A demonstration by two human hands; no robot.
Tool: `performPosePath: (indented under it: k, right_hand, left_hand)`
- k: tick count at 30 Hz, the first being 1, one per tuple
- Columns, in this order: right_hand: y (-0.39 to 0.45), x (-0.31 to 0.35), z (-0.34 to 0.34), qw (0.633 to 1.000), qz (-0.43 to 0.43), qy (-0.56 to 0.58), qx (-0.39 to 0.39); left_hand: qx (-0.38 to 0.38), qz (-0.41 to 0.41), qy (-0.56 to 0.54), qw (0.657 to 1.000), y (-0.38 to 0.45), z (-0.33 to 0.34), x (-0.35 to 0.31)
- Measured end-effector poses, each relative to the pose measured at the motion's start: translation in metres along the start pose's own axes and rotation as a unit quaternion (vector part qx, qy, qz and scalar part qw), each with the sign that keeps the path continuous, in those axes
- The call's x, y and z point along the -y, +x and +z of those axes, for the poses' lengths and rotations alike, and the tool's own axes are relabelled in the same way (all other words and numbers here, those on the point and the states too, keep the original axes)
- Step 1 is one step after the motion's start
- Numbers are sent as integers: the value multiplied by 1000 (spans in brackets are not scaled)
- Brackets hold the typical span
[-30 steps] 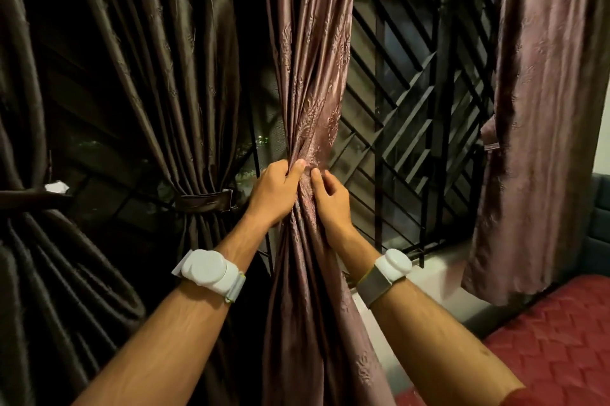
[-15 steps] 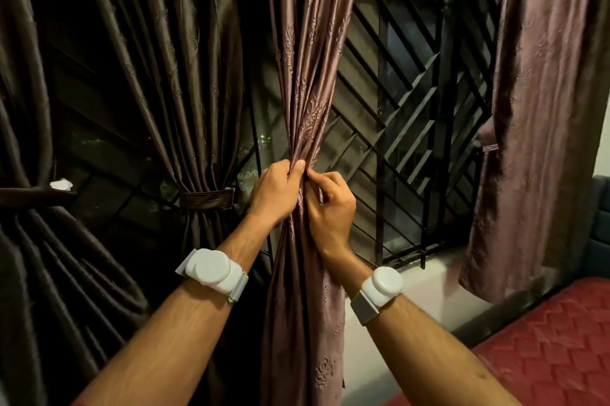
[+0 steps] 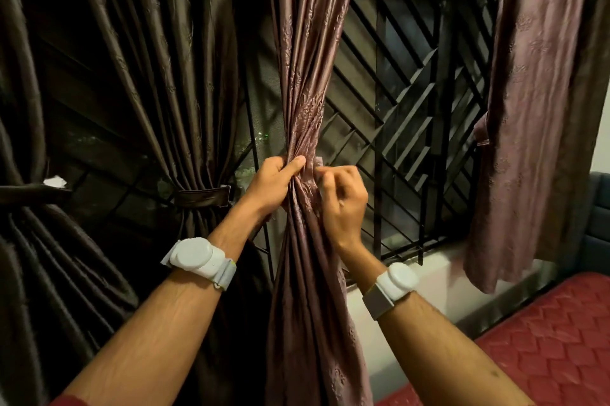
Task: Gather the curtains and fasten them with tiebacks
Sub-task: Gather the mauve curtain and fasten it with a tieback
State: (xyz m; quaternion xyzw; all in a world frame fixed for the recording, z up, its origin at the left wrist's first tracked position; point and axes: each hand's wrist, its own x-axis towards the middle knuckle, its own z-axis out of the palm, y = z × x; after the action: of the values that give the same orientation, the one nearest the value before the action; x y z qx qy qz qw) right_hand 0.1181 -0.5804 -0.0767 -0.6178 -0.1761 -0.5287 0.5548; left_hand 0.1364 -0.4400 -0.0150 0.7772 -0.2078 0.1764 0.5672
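Left hand: grip wrapped around the gathered waist of the middle curtain, thumb across the front, holding the bunch together.
Right hand: fingers curled in a narrow pinch at the right side of the same bunch, apparently on a small pale strip that may be a tieback end; the view is too fine to be sure.
Middle curtain: mauve, satiny, leaf-patterned, squeezed into tight pleats at the hands and flaring above and below; it hangs in front of the window grille.
Progress: gathered, not visibly fastened.
Left curtains: the dark curtain already wears a tieback; the far-left curtain also looks banded.
Right curtain: hangs loose, its tieback dangling; likely still to do.
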Motion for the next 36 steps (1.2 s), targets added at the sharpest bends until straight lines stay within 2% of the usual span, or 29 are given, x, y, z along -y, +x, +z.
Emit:
performPosePath:
  k: [2,5,8,12,15,18,21,23,27,29,36]
  right_hand:
    - [11,-5,-5,998,57,-26,-27]
    - [25,-14,-9,992,87,-54,67]
    - [35,-13,-13,982,123,27,138]
    - [31,-16,-19,988,100,30,117]
    - [31,-19,-23,987,148,28,62]
    - [31,-20,-29,980,193,55,16]
    - [27,-11,-30,971,217,99,-6]
    - [24,-3,-29,966,222,128,18]
    - [16,12,-26,937,229,208,160]
    - [14,17,-25,926,220,228,204]
    - [4,20,-34,952,210,140,176]
  left_hand:
    - [40,-26,-62,997,-2,0,-2]
    - [93,-58,-114,987,-6,-2,-11]
    - [94,-77,-138,983,-7,-3,-12]
    - [93,-87,-162,978,-7,-5,-12]
    - [69,-99,-165,979,-6,-8,-10]
    - [6,-123,-149,981,-3,-6,-7]
    - [-31,-161,-217,962,-2,-1,-10]
    - [-52,-189,-239,951,0,3,-16]
    - [-96,-214,-259,937,5,17,-22]
    - [-105,-219,-291,925,5,27,-24]
    - [-183,-199,-357,894,6,52,-31]
